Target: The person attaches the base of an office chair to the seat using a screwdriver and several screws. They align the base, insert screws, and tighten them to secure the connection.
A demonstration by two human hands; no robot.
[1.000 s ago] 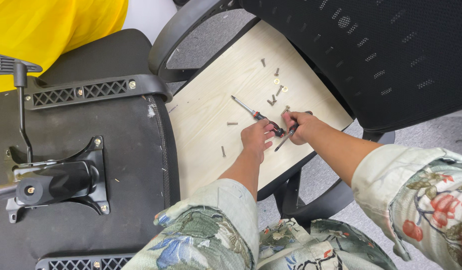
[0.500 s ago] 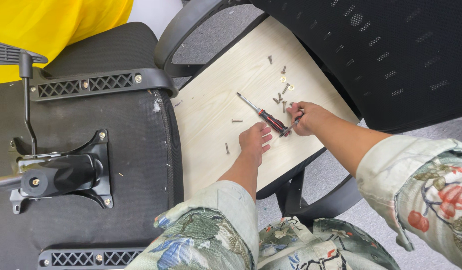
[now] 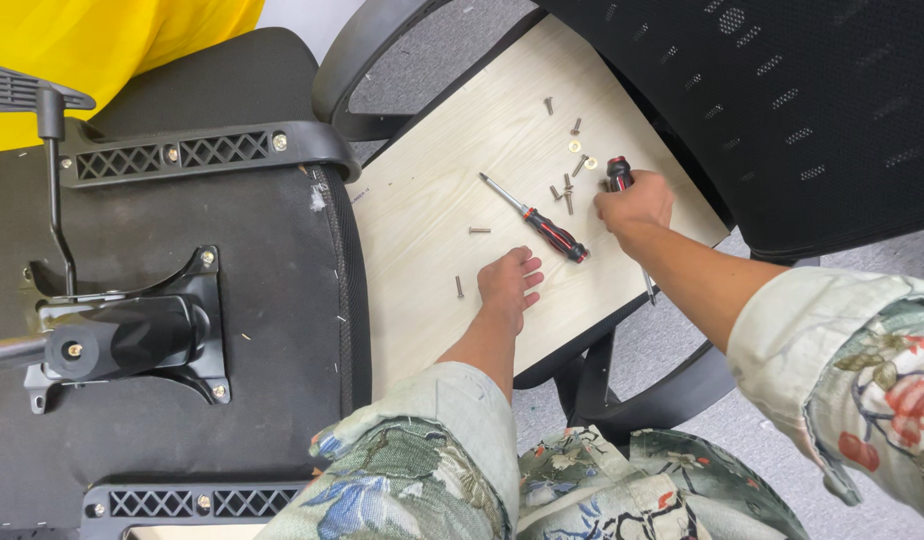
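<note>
Screwdriver (image 3: 550,222) on wooden board (image 3: 432,210), long way slanting, tip up-left, handle down-right. Just beside flat, open left hand (image 3: 509,283), nearer than right hand (image 3: 634,205), closed around second red-black tool (image 3: 618,172). Screws (image 3: 572,160) near.

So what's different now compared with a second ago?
The right hand has closed around a second red-and-black-handled screwdriver and lifted it off the pale wooden board. The left hand let go and drew back, resting open on the board. The other red-and-black screwdriver, the loose screws and the upturned black chair seat stayed put.
</note>
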